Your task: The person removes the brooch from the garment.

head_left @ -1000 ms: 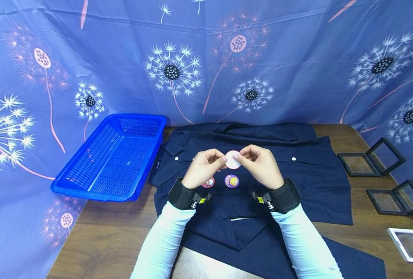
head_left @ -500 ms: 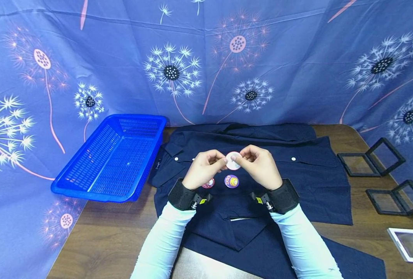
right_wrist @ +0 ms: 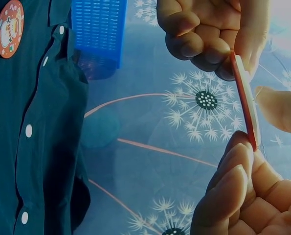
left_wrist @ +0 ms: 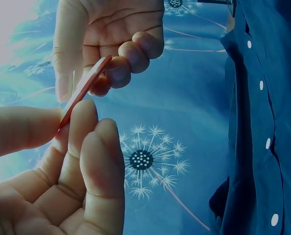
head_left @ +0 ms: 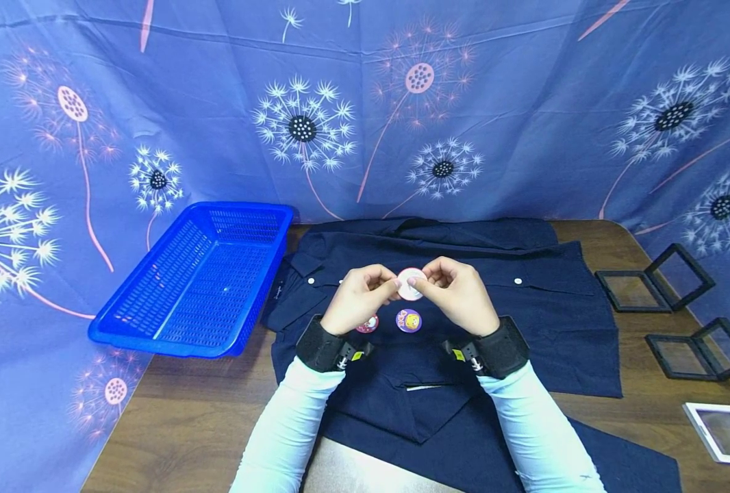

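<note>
A round pin badge (head_left: 409, 293), its white back towards me and its rim red, is held up between both hands above a dark navy shirt (head_left: 562, 342). The left hand (head_left: 360, 296) pinches its left edge between thumb and fingers. On the opposite edge, the right hand (head_left: 463, 296) holds it, fingers against the front. In the right wrist view, the right thumb (right_wrist: 281, 108) is at a thin pin on the badge's back (right_wrist: 248, 105). A purple badge (head_left: 409, 320) with a yellow figure lies on the shirt, beside a red badge (head_left: 368, 323) partly covered by the left hand.
A blue plastic basket (head_left: 248, 301) stands on the wooden table (head_left: 186, 404) at the left. Two black hinged frames (head_left: 633, 291) and a white one (head_left: 719, 431) stand open at the right. Dandelion-patterned cloth (head_left: 365, 137) hangs behind.
Both hands stay almost in place with the badge between them. The badge and the right thumb have shifted only very slightly.
</note>
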`<action>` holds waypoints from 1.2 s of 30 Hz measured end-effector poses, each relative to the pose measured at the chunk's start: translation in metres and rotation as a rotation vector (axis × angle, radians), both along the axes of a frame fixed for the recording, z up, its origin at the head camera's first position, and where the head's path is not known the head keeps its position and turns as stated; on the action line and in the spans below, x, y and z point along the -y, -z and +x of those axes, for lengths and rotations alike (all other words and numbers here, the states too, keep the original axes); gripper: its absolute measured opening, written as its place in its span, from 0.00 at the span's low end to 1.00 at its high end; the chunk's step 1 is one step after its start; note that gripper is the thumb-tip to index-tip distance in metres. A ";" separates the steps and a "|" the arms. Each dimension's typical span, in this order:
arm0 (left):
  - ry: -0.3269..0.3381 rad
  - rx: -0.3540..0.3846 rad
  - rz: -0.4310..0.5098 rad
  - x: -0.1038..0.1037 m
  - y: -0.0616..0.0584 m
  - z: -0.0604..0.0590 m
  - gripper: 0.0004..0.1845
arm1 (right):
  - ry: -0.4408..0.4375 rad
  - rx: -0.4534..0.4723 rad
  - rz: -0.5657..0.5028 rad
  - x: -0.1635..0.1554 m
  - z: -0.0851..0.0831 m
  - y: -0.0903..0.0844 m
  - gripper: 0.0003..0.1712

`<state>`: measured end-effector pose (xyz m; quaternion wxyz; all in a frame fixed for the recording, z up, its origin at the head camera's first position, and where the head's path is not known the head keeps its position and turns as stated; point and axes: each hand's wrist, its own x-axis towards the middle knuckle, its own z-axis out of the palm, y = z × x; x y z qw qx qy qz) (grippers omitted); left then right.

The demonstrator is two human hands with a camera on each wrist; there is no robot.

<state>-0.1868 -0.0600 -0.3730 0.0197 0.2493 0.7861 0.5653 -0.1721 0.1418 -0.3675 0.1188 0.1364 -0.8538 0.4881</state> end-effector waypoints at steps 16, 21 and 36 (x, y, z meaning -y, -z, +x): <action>-0.004 0.004 -0.007 0.001 -0.004 0.004 0.07 | -0.022 -0.010 0.019 0.001 0.002 0.000 0.08; -0.009 0.005 -0.004 0.001 -0.005 0.005 0.07 | -0.011 -0.036 0.037 0.003 0.001 0.002 0.08; -0.014 0.015 -0.004 0.000 -0.004 0.004 0.07 | -0.008 -0.067 0.023 0.004 -0.004 0.009 0.08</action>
